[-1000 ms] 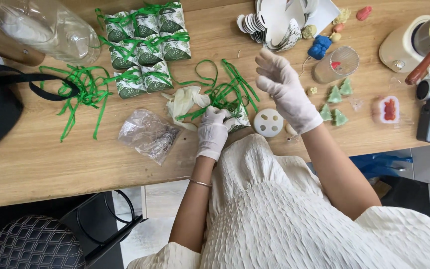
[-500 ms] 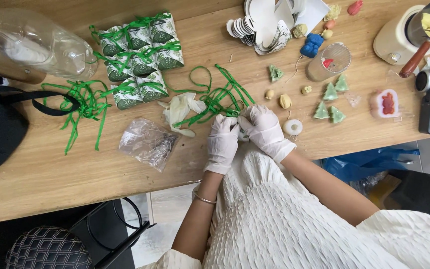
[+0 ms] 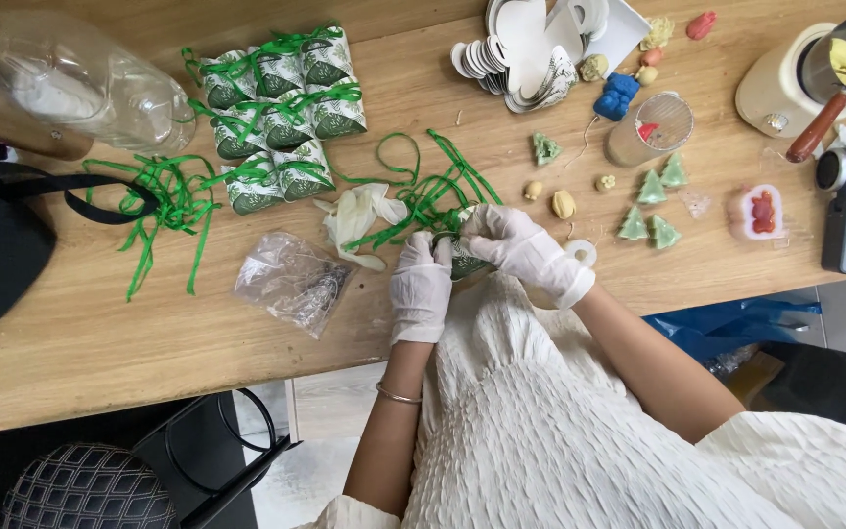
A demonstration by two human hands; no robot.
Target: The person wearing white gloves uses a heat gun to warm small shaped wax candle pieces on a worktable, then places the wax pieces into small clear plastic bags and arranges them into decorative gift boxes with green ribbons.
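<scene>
Here, at the table's near edge in the middle of the frame, the left hand [image 3: 421,289] and right hand [image 3: 521,250], both in white gloves, close together on a small green-and-white packet [image 3: 462,261] pinched between them, a green ribbon [image 3: 423,196] trailing from it. Further up and left, a cluster of finished tied packets [image 3: 276,98] sits done; loose ribbons [image 3: 164,201] and little soap trees [image 3: 653,201] at right suggest more wrapping remains.
</scene>
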